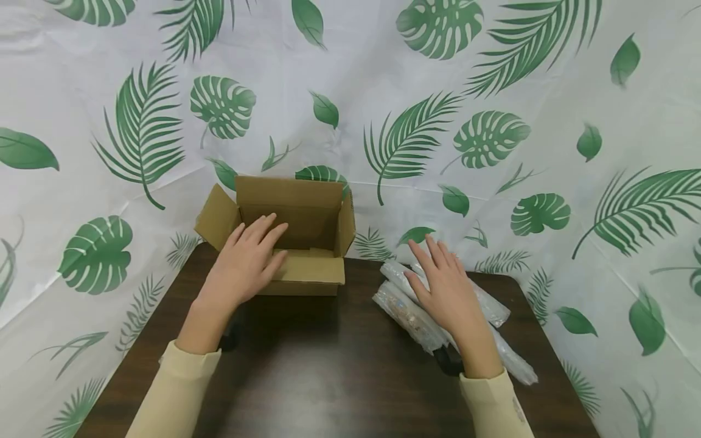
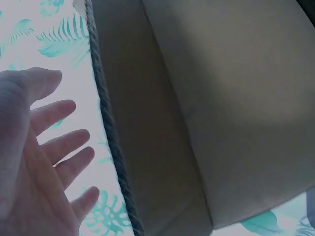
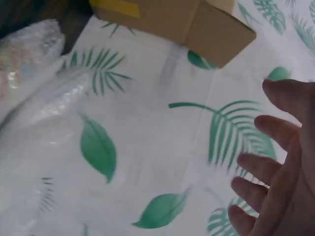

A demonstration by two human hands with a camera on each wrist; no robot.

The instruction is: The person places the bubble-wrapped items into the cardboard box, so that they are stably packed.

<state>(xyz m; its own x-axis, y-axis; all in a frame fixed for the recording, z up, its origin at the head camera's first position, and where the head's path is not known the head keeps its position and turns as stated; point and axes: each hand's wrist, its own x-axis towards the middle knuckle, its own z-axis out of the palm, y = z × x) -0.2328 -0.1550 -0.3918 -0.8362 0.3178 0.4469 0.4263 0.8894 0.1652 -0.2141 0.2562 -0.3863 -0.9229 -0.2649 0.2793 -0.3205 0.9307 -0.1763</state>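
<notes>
An open cardboard box (image 1: 298, 288) stands at the back of the table, flaps spread outward. My left hand (image 1: 243, 261) is at its left side, fingers straight and holding nothing; in the head view it overlaps the left flap and part of the opening. The left wrist view shows that hand (image 2: 44, 157) beside the box's brown cardboard (image 2: 236, 88). Several bubble-wrapped rolls (image 1: 411, 316) lie to the right. Over them is my right hand (image 1: 446, 295), fingers spread with nothing in them, hiding part of the rolls. One roll shows brownish and coloured contents through its wrap (image 3: 15, 69).
The dark wooden table (image 1: 350, 377) has its back edge against a white cloth (image 1: 361, 152) printed with green leaves. More of this cloth hangs at both sides. The box's right flap (image 3: 219, 34) sticks out towards the rolls. Black bands (image 1: 449, 362) circle the wrists.
</notes>
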